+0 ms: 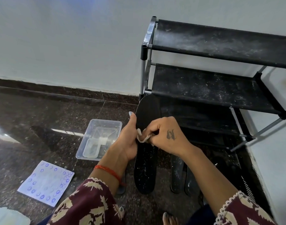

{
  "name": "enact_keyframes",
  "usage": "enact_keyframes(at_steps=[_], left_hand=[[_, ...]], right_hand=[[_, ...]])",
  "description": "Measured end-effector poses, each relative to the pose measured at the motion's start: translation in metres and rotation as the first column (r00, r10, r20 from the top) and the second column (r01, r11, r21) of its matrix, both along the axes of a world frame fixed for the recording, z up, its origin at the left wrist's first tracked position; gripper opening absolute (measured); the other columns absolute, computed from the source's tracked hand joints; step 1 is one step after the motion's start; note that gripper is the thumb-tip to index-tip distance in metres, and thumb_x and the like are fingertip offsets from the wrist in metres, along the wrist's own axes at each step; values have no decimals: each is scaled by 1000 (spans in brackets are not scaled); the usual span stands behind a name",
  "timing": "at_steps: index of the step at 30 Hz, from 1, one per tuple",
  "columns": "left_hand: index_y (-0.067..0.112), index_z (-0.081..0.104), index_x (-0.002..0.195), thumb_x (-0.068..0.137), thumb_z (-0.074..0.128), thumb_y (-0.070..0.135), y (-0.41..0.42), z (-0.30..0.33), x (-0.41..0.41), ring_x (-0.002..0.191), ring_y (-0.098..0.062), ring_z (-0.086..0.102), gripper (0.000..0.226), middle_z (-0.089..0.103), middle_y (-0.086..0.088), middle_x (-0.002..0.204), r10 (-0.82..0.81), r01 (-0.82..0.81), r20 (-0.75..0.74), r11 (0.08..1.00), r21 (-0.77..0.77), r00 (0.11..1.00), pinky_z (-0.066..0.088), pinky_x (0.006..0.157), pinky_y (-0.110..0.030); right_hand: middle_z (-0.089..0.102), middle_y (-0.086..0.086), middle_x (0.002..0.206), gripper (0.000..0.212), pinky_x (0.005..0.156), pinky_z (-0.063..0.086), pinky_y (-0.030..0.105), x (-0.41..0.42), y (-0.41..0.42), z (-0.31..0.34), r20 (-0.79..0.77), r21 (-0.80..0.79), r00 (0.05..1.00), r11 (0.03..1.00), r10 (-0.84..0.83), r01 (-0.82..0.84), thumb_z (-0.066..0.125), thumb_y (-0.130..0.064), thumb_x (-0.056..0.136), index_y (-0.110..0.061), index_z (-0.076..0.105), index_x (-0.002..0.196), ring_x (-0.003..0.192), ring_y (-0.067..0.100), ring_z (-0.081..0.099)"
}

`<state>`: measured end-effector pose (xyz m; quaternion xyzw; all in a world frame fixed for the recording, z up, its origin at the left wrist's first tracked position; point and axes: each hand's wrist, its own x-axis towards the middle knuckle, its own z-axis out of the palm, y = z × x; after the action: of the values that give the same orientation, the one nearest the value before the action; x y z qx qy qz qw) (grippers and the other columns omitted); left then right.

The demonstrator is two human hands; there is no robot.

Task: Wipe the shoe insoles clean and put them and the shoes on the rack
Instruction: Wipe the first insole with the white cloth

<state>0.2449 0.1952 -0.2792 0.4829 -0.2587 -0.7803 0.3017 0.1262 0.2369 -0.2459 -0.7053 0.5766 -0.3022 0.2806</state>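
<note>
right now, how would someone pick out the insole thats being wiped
Start at the black shoe rack by the wall and look just below its left corner post. There a long black insole is held up, the left hand gripping its edge and the right hand pinching a white cloth on it. Unlike the insoles on the floor, it is held off the floor.

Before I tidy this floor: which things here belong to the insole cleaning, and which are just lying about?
Part of the job:
black insole held by the left hand
white cloth pinched by the right hand
more insoles on the floor
shoe rack

Lying about:
clear plastic tub
printed sheet
</note>
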Motion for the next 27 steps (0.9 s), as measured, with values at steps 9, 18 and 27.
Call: enact_keyframes(at_steps=[9,18,27], left_hand=[[13,60,125,88,22,71,6,10,-1,98,-34,66,78,66,-20,116,-16,29,-163,997,75,986,58,72,-42],[11,58,126,85,31,72,13,14,-5,111,-40,60,78,63,-23,120,-160,174,-166,982,72,973,56,83,-46],[12,65,107,93,27,62,16,17,-7,77,-26,71,65,73,-15,91,-133,157,-234,984,86,963,59,70,-39]], right_hand=[[69,-8,76,13,55,45,9,-12,-4,1,290,226,801,851,-523,474,72,-9,75,-23,74,75,66,2,62],[65,-14,71,12,56,46,8,-17,-9,-4,271,12,756,787,-596,617,72,-10,77,-22,74,79,65,-1,60],[72,-7,81,17,65,46,6,-9,-8,-11,49,-150,900,887,-434,436,67,-7,78,-21,76,83,71,1,62]])
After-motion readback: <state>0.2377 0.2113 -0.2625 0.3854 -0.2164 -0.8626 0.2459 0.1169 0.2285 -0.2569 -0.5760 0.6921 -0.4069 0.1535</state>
